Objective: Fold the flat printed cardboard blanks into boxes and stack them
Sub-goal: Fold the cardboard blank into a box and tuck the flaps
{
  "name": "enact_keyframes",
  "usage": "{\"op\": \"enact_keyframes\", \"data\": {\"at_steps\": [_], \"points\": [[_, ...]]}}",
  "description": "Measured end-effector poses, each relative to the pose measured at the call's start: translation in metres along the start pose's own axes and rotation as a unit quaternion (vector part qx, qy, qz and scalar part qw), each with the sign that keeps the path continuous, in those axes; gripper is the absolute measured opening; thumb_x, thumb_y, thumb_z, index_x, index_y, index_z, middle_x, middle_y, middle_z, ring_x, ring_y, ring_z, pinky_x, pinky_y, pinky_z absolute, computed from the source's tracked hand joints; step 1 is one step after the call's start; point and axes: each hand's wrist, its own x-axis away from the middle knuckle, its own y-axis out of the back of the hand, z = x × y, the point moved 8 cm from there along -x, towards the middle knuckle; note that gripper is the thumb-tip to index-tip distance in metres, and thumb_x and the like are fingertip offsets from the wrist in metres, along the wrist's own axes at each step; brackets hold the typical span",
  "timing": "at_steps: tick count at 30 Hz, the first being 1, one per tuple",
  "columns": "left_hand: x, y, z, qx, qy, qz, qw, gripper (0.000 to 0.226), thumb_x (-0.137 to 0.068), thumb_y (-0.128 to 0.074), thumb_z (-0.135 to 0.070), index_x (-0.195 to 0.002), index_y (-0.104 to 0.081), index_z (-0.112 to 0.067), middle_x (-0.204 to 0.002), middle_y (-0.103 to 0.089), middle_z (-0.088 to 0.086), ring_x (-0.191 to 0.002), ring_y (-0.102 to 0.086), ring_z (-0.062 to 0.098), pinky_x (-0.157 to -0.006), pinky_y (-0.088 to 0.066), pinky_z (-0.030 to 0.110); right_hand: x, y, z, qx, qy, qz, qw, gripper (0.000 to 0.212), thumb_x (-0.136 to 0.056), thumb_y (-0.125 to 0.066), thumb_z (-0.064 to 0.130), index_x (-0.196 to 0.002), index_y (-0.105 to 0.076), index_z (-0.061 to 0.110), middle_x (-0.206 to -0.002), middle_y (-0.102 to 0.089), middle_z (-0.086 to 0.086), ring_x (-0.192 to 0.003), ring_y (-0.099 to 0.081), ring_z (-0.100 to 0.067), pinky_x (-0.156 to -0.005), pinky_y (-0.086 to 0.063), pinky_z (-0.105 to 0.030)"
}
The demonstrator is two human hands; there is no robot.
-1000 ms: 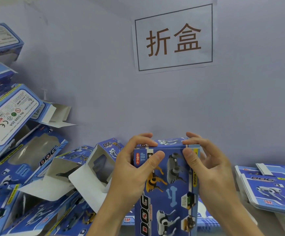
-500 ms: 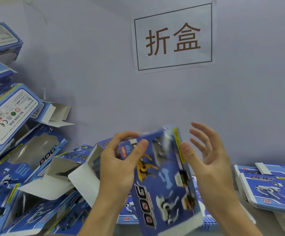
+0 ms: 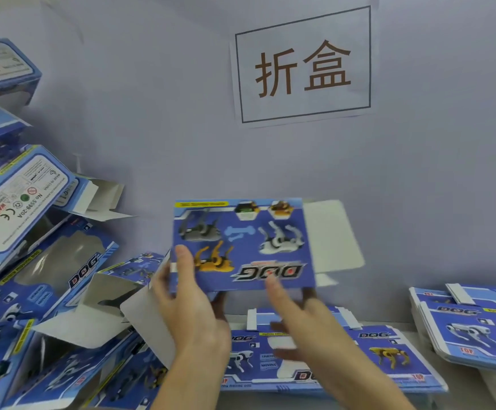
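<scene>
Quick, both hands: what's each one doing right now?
Left hand: grips the box at its lower left corner.
Right hand: open, fingers straight, fingertips at the box's lower edge.

pale lilac wall [image 3: 158,113], framed paper sign [image 3: 303,66] taped on; light surface [image 3: 418,329] below, perhaps table.

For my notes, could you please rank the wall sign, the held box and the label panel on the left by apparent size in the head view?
1. Wall sign, largest.
2. Held box, slightly smaller, though nearer the camera.
3. Label panel, smallest, seen at a slant, so unsure.
</scene>
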Motion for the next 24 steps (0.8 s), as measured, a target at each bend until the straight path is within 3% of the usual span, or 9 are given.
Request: {"op": "enact_keyframes", "data": {"at_steps": [2, 5, 8, 10, 14, 16, 18, 21, 24], "points": [[0.007, -0.016, 0.024, -0.027, 0.079, 0.076, 0.994, 0.042, -0.075, -0.077, -0.044, -0.109, -0.058, -0.027, -0.102, -0.075, 0.009, -0.089, -0.071, 0.03, -0.068, -0.059, 0.046, -0.008, 0.019, 0.003, -0.186, 0.046, -0.064, 0.979, 0.068, -0.052, -0.069, 0.069, -0.111, -0.059, 0.037, -0.098, -0.074, 0.011, -0.095, -0.07, -0.02, -0.066, -0.06, -0.039], [0.02, -0.03, 0.043, -0.162, 0.128, 0.212, 0.955, 0.058, -0.054, -0.086, -0.051, -0.102, -0.061, -0.03, -0.105, -0.071, 0.007, -0.095, -0.064, 0.029, -0.074, -0.051, 0.044, -0.006, 0.065, 0.009, -0.307, 0.131, -0.14, 0.932, 0.06, -0.067, -0.074, 0.048, -0.123, -0.061, 0.03, -0.107, -0.075, 0.0, -0.093, -0.074, -0.027, -0.071, -0.059, -0.042], [0.02, -0.033, 0.031, -0.295, 0.034, 0.247, 0.922, 0.074, -0.052, -0.083, -0.068, -0.115, -0.053, -0.041, -0.121, -0.063, -0.001, -0.113, -0.059, 0.018, -0.084, -0.045, 0.035, -0.003, 0.099, 0.011, -0.245, 0.166, -0.172, 0.94, 0.052, -0.07, -0.073, 0.043, -0.12, -0.059, 0.037, -0.1, -0.076, 0.002, -0.084, -0.075, -0.021, -0.072, -0.055, -0.039], [0.017, -0.036, 0.015, -0.314, -0.028, 0.249, 0.916, 0.069, -0.056, -0.072, -0.068, -0.116, -0.051, -0.043, -0.123, -0.062, -0.005, -0.114, -0.058, 0.009, -0.085, -0.045, 0.029, -0.004, 0.108, 0.012, -0.165, 0.162, -0.154, 0.961, 0.056, -0.067, -0.073, 0.045, -0.12, -0.057, 0.037, -0.096, -0.077, 0.005, -0.08, -0.075, -0.017, -0.068, -0.054, -0.035], [0.018, -0.044, -0.002, -0.285, -0.066, 0.302, 0.907, 0.057, -0.063, -0.063, -0.065, -0.116, -0.055, -0.047, -0.121, -0.062, -0.01, -0.108, -0.061, -0.003, -0.084, -0.047, 0.02, -0.004, 0.083, 0.011, -0.07, 0.131, 0.02, 0.989, 0.055, -0.059, -0.089, 0.037, -0.109, -0.067, 0.042, -0.102, -0.076, -0.001, -0.088, -0.075, -0.022, -0.061, -0.059, -0.03], [0.022, -0.049, -0.003, -0.295, -0.068, 0.337, 0.892, 0.057, -0.065, -0.06, -0.069, -0.12, -0.051, -0.053, -0.122, -0.057, -0.022, -0.102, -0.057, -0.019, -0.076, -0.048, 0.012, 0.0, 0.057, 0.003, -0.034, 0.082, 0.125, 0.988, 0.057, -0.057, -0.088, 0.041, -0.109, -0.066, 0.045, -0.108, -0.075, -0.002, -0.095, -0.074, -0.025, -0.07, -0.061, -0.032], [0.023, -0.051, -0.002, -0.322, -0.081, 0.332, 0.883, 0.055, -0.066, -0.06, -0.07, -0.119, -0.048, -0.057, -0.117, -0.053, -0.036, -0.097, -0.053, -0.026, -0.072, -0.045, 0.004, 0.0, 0.044, -0.009, 0.002, 0.042, 0.164, 0.986, 0.07, -0.057, -0.085, 0.05, -0.121, -0.057, 0.045, -0.112, -0.074, 0.003, -0.1, -0.073, -0.024, -0.083, -0.061, -0.04], [0.019, -0.044, 0.003, -0.323, -0.102, 0.281, 0.898, 0.048, -0.071, -0.061, -0.06, -0.115, -0.049, -0.044, -0.109, -0.058, -0.026, -0.091, -0.058, -0.018, -0.065, -0.047, 0.005, -0.008, 0.039, -0.016, -0.018, 0.049, 0.115, 0.992, 0.077, -0.07, -0.084, 0.045, -0.134, -0.04, 0.047, -0.115, -0.073, 0.003, -0.105, -0.071, -0.025, -0.093, -0.056, -0.05], [0.023, -0.038, 0.017, -0.303, -0.108, 0.263, 0.91, 0.047, -0.076, -0.059, -0.054, -0.118, -0.045, -0.038, -0.096, -0.065, -0.032, -0.091, -0.063, -0.013, -0.07, -0.054, 0.012, -0.011, 0.041, -0.012, -0.07, 0.103, 0.032, 0.992, 0.076, -0.084, -0.07, 0.026, -0.137, -0.027, 0.059, -0.118, -0.069, 0.003, -0.1, -0.072, -0.025, -0.076, -0.062, -0.041]]}}
